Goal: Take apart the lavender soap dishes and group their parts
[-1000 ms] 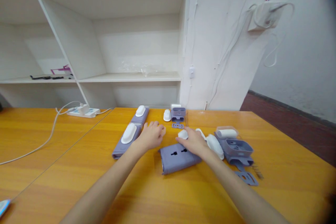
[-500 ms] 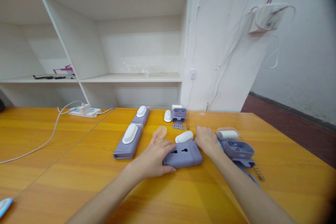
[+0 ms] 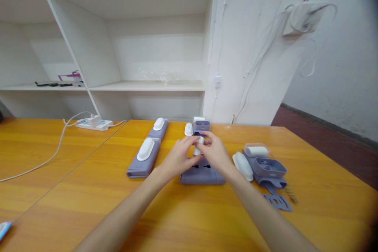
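My left hand (image 3: 178, 156) and my right hand (image 3: 215, 152) meet above a lavender plastic block (image 3: 203, 176) with two dark slots that lies on the orange table (image 3: 88, 189). Together the fingers pinch a small white rounded cap (image 3: 198, 145), held upright just over the block. To the left lie two more lavender blocks, the nearer assembled block (image 3: 143, 156) and the farther assembled block (image 3: 158, 126), each with a white cap on top.
Right of my hands lie a loose white cap (image 3: 242, 164), a lavender holder (image 3: 268, 167), a clear tray (image 3: 255, 150) and a flat lavender plate (image 3: 278, 201). More small parts (image 3: 197, 126) sit by the wall. A power strip (image 3: 93, 124) and cable lie far left, under white shelves.
Both hands left the table and the block's sides and came together over it. The white cap that lay behind the block is now lifted between my fingers.
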### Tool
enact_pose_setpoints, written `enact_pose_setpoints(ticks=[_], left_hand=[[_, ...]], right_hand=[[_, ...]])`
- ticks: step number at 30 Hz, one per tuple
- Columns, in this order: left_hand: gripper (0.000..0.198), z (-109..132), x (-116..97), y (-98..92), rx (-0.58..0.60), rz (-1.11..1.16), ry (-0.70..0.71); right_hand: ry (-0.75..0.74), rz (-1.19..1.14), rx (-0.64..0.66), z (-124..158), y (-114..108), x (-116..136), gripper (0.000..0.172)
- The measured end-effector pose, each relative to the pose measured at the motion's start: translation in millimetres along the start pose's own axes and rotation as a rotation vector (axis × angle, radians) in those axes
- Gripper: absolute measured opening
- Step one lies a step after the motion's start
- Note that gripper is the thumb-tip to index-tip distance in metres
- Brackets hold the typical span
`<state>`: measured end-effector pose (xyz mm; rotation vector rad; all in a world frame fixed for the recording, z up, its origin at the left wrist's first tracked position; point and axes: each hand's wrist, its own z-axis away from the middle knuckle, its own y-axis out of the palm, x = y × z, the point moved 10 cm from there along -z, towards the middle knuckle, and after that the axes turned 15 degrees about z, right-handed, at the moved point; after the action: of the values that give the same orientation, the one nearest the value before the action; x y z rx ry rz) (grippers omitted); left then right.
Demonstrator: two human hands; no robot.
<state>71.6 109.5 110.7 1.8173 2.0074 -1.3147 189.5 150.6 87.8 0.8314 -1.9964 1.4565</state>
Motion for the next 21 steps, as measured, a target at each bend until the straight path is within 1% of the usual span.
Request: enact_pose_setpoints(ticks=[2, 3, 6, 8, 10, 12, 15, 17, 19, 21], left_hand=[[0.043, -3, 3, -0.4, 0.004, 0.010, -0.003], [0.039, -2, 7, -3.1, -0.008, -0.004, -0.020], [0.036, 3, 28, -21.2, -0.105, -0.136, -0.124], [0.034, 8, 46, -33.3, -0.149, -0.262, -0.215], [0.032, 12, 62, -37.6, -0.122, -0.360, -0.287], [0.029, 15, 72, -35.7, -0.063, -0.415, -0.321], [0.023, 18, 75, -30.5, -0.012, -0.464, -0.326], [0.020, 20, 73, -23.9, 0.031, -0.495, -0.316], [0.021, 22, 69, -16.0, 0.080, -0.525, -0.301], [0.023, 24, 65, -11.4, 0.099, -0.557, -0.285]], right_hand=[[-0.006, -0.024, 0.017, 3, 8, 0, 0.047], [-0.004, -0.035, 0.018, 4, 10, -1, 0.048], [-0.035, -0.009, 0.005, 15, 5, -3, 0.053], [-0.128, 0.084, 0.003, 28, 0, 2, 0.048], [-0.254, 0.204, 0.018, 44, -2, 8, 0.040], [-0.354, 0.308, 0.032, 59, -3, 9, 0.035], [-0.445, 0.443, 0.040, 77, -5, 2, 0.036], [-0.487, 0.529, 0.060, 84, -4, -4, 0.044], [-0.523, 0.602, 0.089, 89, -1, -9, 0.057], [-0.543, 0.659, 0.108, 90, 3, -12, 0.064]])
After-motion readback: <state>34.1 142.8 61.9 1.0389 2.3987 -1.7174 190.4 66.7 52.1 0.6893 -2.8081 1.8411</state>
